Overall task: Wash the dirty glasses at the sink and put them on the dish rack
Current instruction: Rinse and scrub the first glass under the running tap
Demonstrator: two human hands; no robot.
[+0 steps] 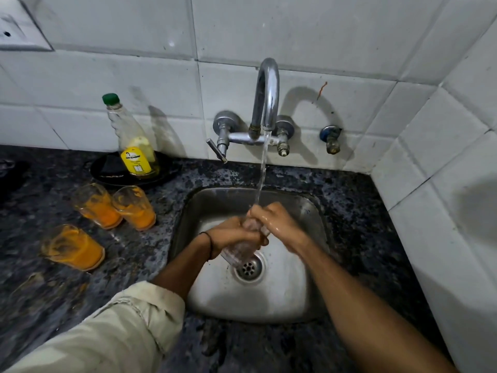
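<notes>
1. Three clear ribbed drinking glasses smeared with orange residue wait on the dark speckled stone counter [349, 200], left of the sink: one nearest the viewer [72, 246], two side by side behind it [97, 205] [134, 207]. Parked there, they are within reach yet out of the water, probably queued for washing.
2. Behind them a clear bottle of yellow dish liquid with a green cap [131, 141] stands on a black round plate [107, 170], handy to the basin.
3. The left hand [231, 234] is wrapped around the clear glass being washed [239, 254], fingers curled shut on its body, tilting it over the drain [248, 267] of the steel sink [309, 211].
4. A chrome wall tap [266, 98] runs a stream onto the glass's upper end, which explains the tilt: rinse water can flow through.
5. The right hand [274, 223] closes over the glass's rim, fingers bent, seemingly rubbing it; both hands meet on it.
6. No dish rack is in view.
</notes>
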